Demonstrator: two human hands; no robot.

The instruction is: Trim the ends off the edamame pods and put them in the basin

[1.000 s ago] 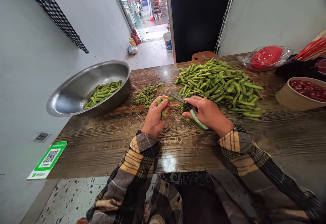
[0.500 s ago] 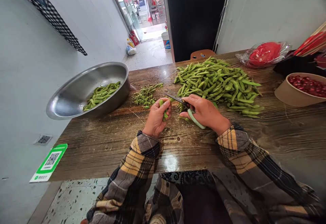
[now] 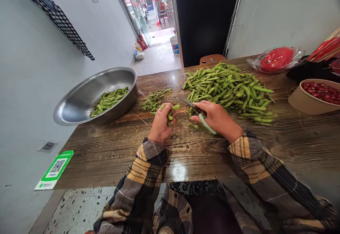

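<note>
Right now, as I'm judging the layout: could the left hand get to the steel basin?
Probably yes: the steel basin sits left of the left hand with only bare table between them, though that hand is holding pods.

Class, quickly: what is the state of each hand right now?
Left hand: closed on green edamame pods.
Right hand: closed on green-handled metal scissors.

Scissors [image 3: 189,104]: the blade tip, which lay across a pod at the fingertips half a second ago, is now drawn back toward 3 o'clock and stands just clear of it.
Pods [image 3: 171,111] in left hand [image 3: 160,124]: one end now juts out toward 3 o'clock, pointing at the blades.
Right hand [image 3: 216,117]: shifted slightly toward 3 o'clock with the scissors.
</note>
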